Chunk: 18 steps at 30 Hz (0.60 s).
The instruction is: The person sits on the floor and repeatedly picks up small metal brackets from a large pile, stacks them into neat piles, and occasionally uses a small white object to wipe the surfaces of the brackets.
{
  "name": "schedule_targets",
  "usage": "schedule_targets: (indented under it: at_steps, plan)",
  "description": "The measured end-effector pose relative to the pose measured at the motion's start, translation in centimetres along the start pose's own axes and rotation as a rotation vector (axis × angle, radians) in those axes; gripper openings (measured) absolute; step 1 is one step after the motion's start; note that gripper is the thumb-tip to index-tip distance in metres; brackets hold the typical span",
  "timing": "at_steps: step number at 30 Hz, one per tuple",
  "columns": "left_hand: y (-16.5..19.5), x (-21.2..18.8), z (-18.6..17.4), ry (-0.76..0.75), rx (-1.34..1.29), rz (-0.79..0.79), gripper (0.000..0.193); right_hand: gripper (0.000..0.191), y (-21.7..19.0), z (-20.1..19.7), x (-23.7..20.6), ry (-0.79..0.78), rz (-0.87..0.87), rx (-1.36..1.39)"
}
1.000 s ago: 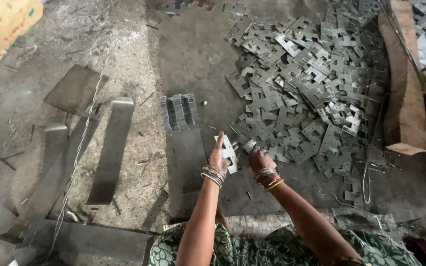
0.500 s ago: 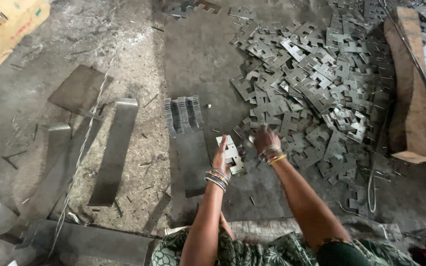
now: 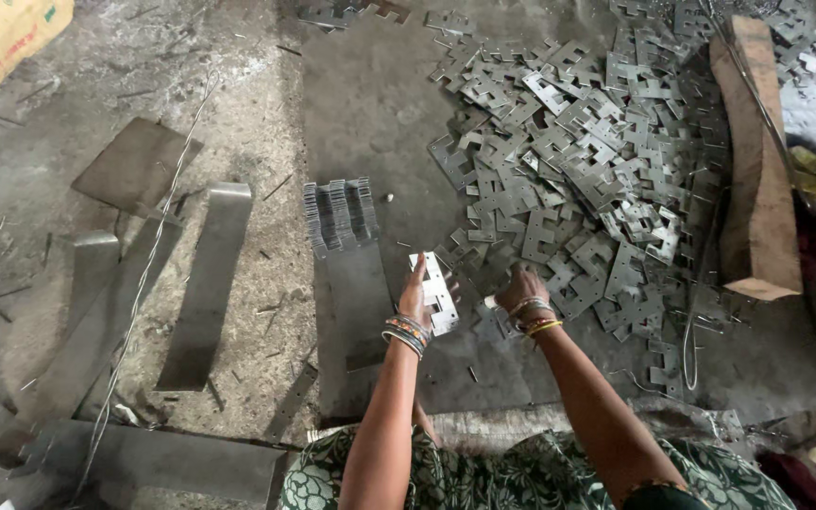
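My left hand [image 3: 415, 300] grips a small stack of notched metal plates [image 3: 437, 291], held upright above a dark steel sheet [image 3: 370, 113] on the floor. My right hand [image 3: 518, 289] reaches down among the loose notched plates at the near edge of a big heap [image 3: 578, 161]; its fingers touch or pinch one plate, which is partly hidden under the hand. Both wrists wear bangles. A neat row of stacked plates [image 3: 339, 213] stands on edge to the left of my left hand.
A thick wooden block [image 3: 757, 161] lies right of the heap. Long bent metal strips [image 3: 206, 283] and a flat square sheet [image 3: 136, 162] lie on the left. A thin wire [image 3: 158, 236] runs across them. A cardboard box [image 3: 2, 38] sits top left.
My right hand has moved away from the held stack, rightward into the edge of the heap. My left hand keeps the stack, shifted slightly up.
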<state>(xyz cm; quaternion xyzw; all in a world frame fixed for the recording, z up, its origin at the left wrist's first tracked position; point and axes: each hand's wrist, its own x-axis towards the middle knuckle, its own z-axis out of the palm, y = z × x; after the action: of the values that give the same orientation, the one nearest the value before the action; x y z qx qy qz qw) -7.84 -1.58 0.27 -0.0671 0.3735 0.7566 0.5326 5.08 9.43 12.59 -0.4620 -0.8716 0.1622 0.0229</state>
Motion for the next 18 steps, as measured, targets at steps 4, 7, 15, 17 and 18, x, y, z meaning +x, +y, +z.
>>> schedule_targets:
  at_steps: [4,7,15,17,18]
  plan:
    - [-0.1,0.2,-0.3,0.038,0.06,-0.01,0.066,0.06,-0.1,-0.2,0.3,-0.139,0.07,-0.096]
    - [-0.2,0.4,0.0,0.055,0.066,-0.004,0.067,0.059,-0.1,-0.6,0.0,-0.062,0.034,0.021]
    - [0.2,-0.5,0.5,0.165,0.254,-0.084,0.083,0.068,0.0,-0.8,-0.1,-0.153,0.15,-0.11]
    - [-0.1,-0.3,0.3,0.118,0.177,-0.056,0.09,0.061,0.6,-0.6,0.4,-0.18,0.125,-0.036]
    - [-0.3,-0.1,0.1,0.158,0.29,-0.045,0.094,0.054,0.8,-0.6,0.5,-0.2,0.085,-0.02]
